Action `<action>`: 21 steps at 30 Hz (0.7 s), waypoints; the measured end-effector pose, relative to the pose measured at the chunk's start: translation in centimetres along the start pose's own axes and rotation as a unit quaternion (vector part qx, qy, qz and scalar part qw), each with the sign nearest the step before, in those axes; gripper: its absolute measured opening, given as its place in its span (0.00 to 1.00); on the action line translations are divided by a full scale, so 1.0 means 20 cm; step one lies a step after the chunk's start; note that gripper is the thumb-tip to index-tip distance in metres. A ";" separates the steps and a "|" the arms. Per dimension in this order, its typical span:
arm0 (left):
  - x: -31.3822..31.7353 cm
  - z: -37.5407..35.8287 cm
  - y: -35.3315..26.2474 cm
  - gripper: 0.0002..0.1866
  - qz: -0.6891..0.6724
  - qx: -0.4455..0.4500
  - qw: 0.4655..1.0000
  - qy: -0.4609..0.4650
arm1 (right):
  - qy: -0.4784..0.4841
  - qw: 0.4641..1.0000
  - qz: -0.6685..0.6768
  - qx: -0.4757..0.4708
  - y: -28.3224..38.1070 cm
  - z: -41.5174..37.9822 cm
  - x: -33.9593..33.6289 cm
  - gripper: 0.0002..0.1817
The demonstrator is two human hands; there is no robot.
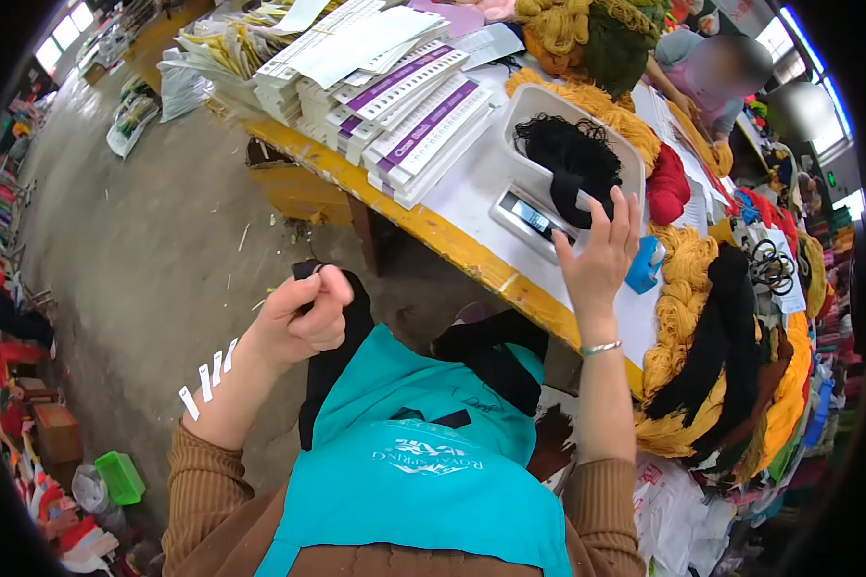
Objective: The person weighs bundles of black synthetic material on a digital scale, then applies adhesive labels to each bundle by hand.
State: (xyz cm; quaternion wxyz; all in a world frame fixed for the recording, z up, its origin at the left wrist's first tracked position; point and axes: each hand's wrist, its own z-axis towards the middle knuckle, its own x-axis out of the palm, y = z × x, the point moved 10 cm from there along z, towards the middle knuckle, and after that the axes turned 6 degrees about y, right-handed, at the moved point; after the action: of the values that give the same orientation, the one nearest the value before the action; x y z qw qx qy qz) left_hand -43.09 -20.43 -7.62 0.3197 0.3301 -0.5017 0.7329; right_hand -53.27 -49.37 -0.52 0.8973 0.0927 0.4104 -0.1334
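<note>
My left hand (308,313) is closed in front of my black-trousered knee. A dark bit shows at its curled fingers, but I cannot tell what they hold. Several narrow white labels (206,382) stick to the forearm below it. At the table, my right hand (601,245) is open, thumb and fingers apart, beside a white plastic tub (635,163). Black yarn (568,154) lies in the tub, part of it coming over the near rim. A small white strip (583,200) shows at my index fingertip. Left of the hand is a digital scale (527,213) with a lit display.
Stacks of purple-and-white printed cards (423,130) stand along the yellow table edge (385,213). A blue tape dispenser (646,264), yellow yarn (681,288), black hanks (717,356) and scissors (772,267) lie to the right. A person (698,82) works across the table.
</note>
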 end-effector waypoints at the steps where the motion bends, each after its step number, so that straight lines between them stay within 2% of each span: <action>1: 0.03 0.02 -0.01 0.19 -0.005 0.004 1.000 0.015 | 0.028 0.999 -0.029 -0.005 -0.06 0.01 0.05 0.35; 4: 0.05 0.06 0.00 0.19 0.006 0.001 1.000 0.025 | 0.056 0.993 -0.086 -0.051 -0.12 0.03 0.16 0.31; 7: 0.06 0.06 -0.01 0.19 0.044 0.013 0.998 0.031 | 0.081 0.989 -0.101 -0.076 -0.11 0.06 0.24 0.20; 8: 0.06 0.05 -0.02 0.19 0.046 0.014 0.998 0.032 | 0.062 0.988 -0.101 -0.100 -0.08 0.07 0.23 0.13; 9: 0.07 0.03 -0.06 0.19 0.051 0.036 0.998 0.030 | 0.060 0.988 -0.101 -0.102 -0.07 0.10 0.22 0.13; 12: 0.10 -0.05 -0.19 0.21 0.030 0.087 0.994 0.066 | 0.054 0.993 0.078 -0.071 -0.16 0.24 0.15 0.06; 13: 0.13 -0.06 -0.23 0.26 0.019 0.095 0.992 0.081 | 0.122 0.959 0.254 0.044 -0.29 0.33 0.17 0.05; 14: 0.13 -0.09 -0.26 0.33 0.024 0.101 0.991 0.089 | 0.184 0.876 0.416 0.158 -0.39 0.42 0.21 0.05; 16: 0.19 -0.08 -0.31 0.35 0.040 0.131 0.987 0.084 | 0.126 0.770 0.603 0.166 -0.38 0.68 0.00 0.06; 17: 0.24 -0.07 -0.33 0.34 0.028 0.124 0.986 0.111 | 0.111 0.806 0.566 0.132 -0.39 0.85 -0.16 0.07; 18: 0.24 -0.08 -0.33 0.34 0.029 0.124 0.985 0.115 | 0.095 0.820 0.556 0.098 -0.39 1.00 -0.30 0.10; 19: 0.21 -0.11 -0.36 0.32 0.055 0.155 0.981 0.099 | 0.100 0.822 0.555 0.083 -0.34 1.14 -0.46 0.14; 20: 0.19 -0.14 -0.40 0.30 0.080 0.185 0.976 0.083 | 0.163 0.800 0.576 0.049 -0.38 1.30 -0.56 0.14; 21: 0.20 -0.15 -0.41 0.25 0.079 0.175 0.977 0.094 | 0.079 0.807 0.585 0.006 -0.40 1.39 -0.77 0.12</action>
State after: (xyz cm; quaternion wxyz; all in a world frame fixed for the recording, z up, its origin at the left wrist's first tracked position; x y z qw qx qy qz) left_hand -39.21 -14.66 -0.95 0.2438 0.2701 -0.3579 0.8600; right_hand -45.61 -62.12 28.65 0.7695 0.3308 0.3466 0.4221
